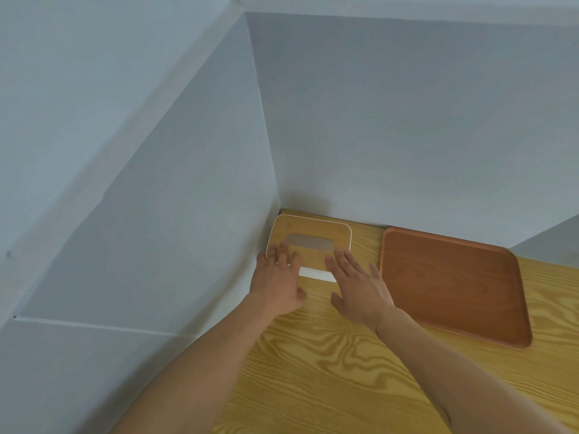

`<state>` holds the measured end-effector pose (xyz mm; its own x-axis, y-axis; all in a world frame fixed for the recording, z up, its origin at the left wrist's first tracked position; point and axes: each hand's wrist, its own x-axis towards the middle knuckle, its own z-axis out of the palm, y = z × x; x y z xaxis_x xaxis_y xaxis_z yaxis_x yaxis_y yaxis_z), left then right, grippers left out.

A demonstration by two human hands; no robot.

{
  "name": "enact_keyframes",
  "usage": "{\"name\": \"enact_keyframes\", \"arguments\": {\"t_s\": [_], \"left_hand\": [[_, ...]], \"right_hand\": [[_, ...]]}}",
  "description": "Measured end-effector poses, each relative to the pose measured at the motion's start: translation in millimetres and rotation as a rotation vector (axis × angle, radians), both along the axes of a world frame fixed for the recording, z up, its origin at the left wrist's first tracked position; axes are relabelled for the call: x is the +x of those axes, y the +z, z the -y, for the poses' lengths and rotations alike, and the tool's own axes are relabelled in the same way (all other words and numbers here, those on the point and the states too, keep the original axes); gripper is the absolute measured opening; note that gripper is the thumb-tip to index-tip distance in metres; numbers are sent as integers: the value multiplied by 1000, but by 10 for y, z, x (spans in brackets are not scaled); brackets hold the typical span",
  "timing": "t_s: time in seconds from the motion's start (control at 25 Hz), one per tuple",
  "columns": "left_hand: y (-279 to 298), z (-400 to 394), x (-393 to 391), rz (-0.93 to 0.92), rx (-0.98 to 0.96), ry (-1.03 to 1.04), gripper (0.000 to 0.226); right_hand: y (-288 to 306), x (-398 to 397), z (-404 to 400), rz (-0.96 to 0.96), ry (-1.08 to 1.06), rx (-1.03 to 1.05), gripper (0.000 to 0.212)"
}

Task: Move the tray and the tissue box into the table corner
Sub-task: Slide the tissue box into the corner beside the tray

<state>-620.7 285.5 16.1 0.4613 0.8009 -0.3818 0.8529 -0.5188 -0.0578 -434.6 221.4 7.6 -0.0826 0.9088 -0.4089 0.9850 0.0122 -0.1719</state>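
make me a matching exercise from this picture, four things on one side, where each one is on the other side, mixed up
Things:
1. tissue box
2. tray
3. left hand
4. right hand

Places:
A. against the back wall, right of the box
B. on the box's right front edge
C. in the table corner
D. on the box's left front edge

Pairs: 1-C, 2-A, 3-D, 4-B
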Motion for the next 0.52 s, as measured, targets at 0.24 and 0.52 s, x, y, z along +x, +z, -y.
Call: {"name": "enact_keyframes", "arguments": {"t_s": [0.24, 0.52], "left_hand": [[109, -209, 103, -73, -8, 8, 71], [135, -356, 133, -81, -36, 30, 74]], "right_hand": [[-16, -9, -179, -2, -16, -3, 78], [-38, 0, -333, -20, -28, 12, 78]]}}
